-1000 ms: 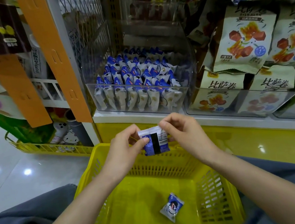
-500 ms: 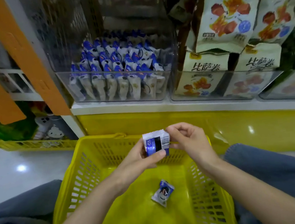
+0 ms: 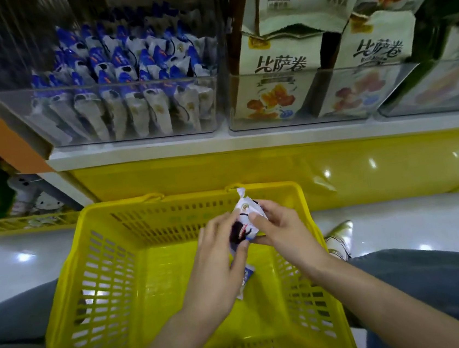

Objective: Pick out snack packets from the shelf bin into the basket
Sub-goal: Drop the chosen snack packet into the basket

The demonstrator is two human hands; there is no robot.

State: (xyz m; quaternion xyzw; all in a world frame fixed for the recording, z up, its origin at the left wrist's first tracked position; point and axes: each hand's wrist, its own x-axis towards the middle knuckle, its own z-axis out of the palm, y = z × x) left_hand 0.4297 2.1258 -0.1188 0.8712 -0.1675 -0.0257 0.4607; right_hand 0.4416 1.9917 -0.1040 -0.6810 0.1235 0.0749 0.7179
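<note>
Though still held, the packet (image 3: 243, 208) now shows its white face.

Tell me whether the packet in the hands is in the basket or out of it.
Out, not yet dropped: the left hand and right hand pinch the packet above the basket.

Even overhead light, moderately bright. White glare spots dot the glossy floor (image 3: 10, 270) either side of the basket (image 3: 191, 197) (and the yellow panel (image 3: 222, 171) behind it). The shelf (image 3: 162, 150) above it bows slightly; far corners dim, soft.
</note>
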